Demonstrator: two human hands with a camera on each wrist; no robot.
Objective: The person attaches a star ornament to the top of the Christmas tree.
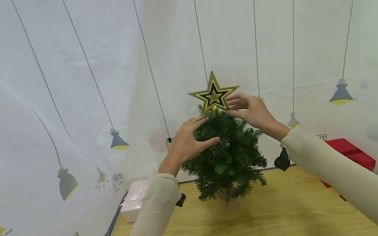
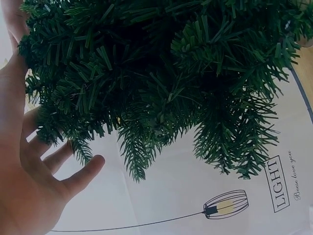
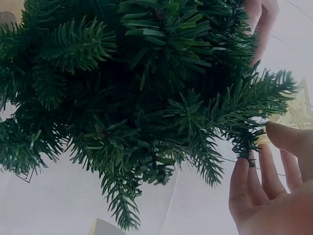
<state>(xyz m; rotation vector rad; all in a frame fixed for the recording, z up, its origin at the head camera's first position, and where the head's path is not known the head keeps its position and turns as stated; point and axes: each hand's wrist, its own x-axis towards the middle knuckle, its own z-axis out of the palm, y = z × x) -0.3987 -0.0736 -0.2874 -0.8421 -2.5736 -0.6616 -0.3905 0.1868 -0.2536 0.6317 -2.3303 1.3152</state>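
Note:
A gold star topper (image 1: 214, 95) stands upright on the tip of a small green artificial Christmas tree (image 1: 224, 158). On the tree's left, my left hand (image 1: 187, 141) is beside the upper branches, its fingers extended and thumb spread apart. My right hand (image 1: 250, 111) is at the star's lower right, fingers loosely bent near the top branches. In the right wrist view, the fingertips (image 3: 240, 169) meet or nearly meet a branch tip; contact is hard to tell. The star (image 3: 296, 110) shows pale behind that hand. Neither hand visibly grips anything.
The tree's pale base (image 1: 228, 201) rests on a wooden table (image 1: 254, 231). A pinkish-white box (image 1: 133, 201) sits at the back left, and a red box (image 1: 351, 154) at the back right, partly behind my right sleeve. A lamp-printed white curtain (image 1: 177, 52) surrounds the table.

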